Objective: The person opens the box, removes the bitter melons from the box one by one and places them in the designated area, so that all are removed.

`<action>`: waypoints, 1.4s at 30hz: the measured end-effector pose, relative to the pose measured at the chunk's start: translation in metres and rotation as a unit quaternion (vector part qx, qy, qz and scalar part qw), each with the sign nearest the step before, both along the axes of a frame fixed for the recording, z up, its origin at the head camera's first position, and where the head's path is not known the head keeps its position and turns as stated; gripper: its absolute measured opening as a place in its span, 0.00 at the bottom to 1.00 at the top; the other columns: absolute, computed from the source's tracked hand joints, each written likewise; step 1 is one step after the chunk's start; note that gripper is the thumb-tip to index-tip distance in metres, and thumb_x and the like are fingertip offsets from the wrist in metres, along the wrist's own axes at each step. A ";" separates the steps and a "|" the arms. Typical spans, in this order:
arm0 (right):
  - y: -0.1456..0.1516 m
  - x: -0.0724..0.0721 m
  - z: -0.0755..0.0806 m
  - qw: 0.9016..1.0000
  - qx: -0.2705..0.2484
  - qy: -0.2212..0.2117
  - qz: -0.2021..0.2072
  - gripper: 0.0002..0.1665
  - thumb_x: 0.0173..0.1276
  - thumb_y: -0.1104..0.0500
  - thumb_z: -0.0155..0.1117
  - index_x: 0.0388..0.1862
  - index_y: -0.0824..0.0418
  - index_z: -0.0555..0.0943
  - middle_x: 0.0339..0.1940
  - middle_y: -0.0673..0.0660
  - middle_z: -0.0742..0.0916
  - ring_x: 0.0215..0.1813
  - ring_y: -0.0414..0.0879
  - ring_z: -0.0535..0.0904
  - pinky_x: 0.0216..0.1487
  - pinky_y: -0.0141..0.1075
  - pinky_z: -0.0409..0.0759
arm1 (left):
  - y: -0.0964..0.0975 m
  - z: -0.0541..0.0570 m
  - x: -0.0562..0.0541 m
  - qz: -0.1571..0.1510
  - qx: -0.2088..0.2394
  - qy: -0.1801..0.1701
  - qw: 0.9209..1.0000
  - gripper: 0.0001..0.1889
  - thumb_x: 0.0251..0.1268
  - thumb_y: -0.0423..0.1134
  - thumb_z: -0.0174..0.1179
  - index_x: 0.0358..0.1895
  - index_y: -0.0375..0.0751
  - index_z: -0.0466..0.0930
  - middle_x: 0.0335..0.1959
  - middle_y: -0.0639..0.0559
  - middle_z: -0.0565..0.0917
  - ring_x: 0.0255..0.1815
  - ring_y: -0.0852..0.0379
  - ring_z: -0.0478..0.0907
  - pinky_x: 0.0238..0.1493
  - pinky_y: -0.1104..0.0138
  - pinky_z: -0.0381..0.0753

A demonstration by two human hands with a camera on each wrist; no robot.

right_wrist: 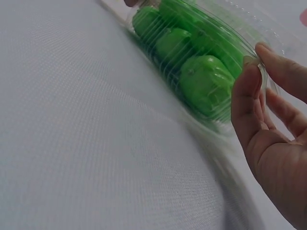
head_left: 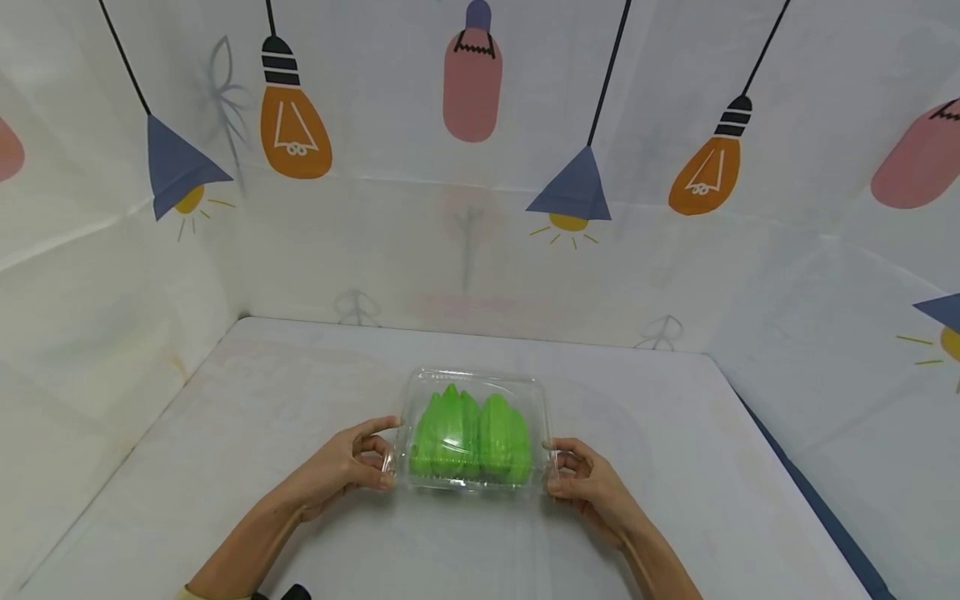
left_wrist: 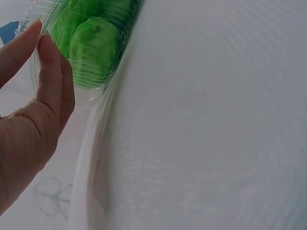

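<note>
A clear plastic clamshell box [head_left: 517, 385] with its lid down lies in the middle of the white table, in the head view. Inside it are several bright green, long, ribbed pieces [head_left: 450, 433] that look like fruit or vegetables; their rounded ends show through the wall in both wrist views. My left hand [head_left: 348, 467] pinches the box's rim on the left side between thumb and fingers. On the opposite side, my right hand [head_left: 588, 487] pinches the rim in the same way. Both wrist views show fingertips right at the thin plastic edge.
The white tabletop [head_left: 300, 375] reaches back to white cloth walls [head_left: 375, 250] printed with lamps and bulbs. Cloth also rises at the left and right. A dark blue strip [head_left: 817, 508] runs along the table's right edge.
</note>
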State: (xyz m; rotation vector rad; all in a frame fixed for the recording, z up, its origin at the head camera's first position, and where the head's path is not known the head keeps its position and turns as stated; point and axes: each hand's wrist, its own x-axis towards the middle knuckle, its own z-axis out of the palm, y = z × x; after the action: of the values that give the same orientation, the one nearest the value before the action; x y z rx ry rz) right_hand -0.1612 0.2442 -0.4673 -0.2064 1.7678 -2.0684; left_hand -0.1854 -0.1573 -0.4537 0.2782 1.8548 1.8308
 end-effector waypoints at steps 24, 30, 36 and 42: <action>-0.004 0.002 -0.001 1.000 -0.001 0.003 -0.030 0.12 0.64 0.69 0.65 0.44 0.58 0.77 0.42 0.50 0.80 0.36 0.37 0.80 0.40 0.30 0.83 | 0.000 0.004 0.004 0.018 -0.019 0.007 1.000 0.45 0.53 0.31 0.70 0.74 0.30 0.56 0.45 0.43 0.75 0.42 0.53 0.81 0.46 0.62 0.86; -0.004 0.003 -0.003 0.999 0.000 -0.001 -0.035 0.11 0.65 0.69 0.64 0.42 0.56 0.77 0.43 0.49 0.81 0.36 0.37 0.81 0.40 0.30 0.84 | 0.000 0.005 0.005 0.025 -0.019 0.008 0.999 0.43 0.54 0.32 0.70 0.73 0.29 0.58 0.47 0.42 0.75 0.43 0.53 0.81 0.47 0.62 0.86; -0.005 0.002 -0.003 0.999 -0.006 -0.001 -0.038 0.11 0.64 0.69 0.64 0.41 0.55 0.77 0.42 0.47 0.81 0.35 0.36 0.80 0.40 0.29 0.83 | 0.000 0.005 0.006 0.034 -0.028 0.008 0.999 0.42 0.54 0.33 0.71 0.73 0.29 0.60 0.49 0.41 0.75 0.46 0.53 0.79 0.47 0.63 0.86; -0.005 0.002 -0.003 0.999 -0.009 -0.003 -0.038 0.11 0.65 0.70 0.63 0.40 0.55 0.77 0.41 0.47 0.81 0.35 0.36 0.81 0.39 0.29 0.83 | 0.001 0.004 0.006 0.045 -0.041 0.013 0.998 0.41 0.53 0.34 0.72 0.70 0.26 0.63 0.51 0.40 0.76 0.47 0.53 0.80 0.47 0.64 0.85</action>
State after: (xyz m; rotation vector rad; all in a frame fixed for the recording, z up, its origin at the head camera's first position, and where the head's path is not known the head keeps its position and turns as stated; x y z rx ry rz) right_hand -0.1588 0.2393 -0.4700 -0.1410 1.7807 -2.1354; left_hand -0.1798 -0.1565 -0.4498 0.1922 1.9847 1.8111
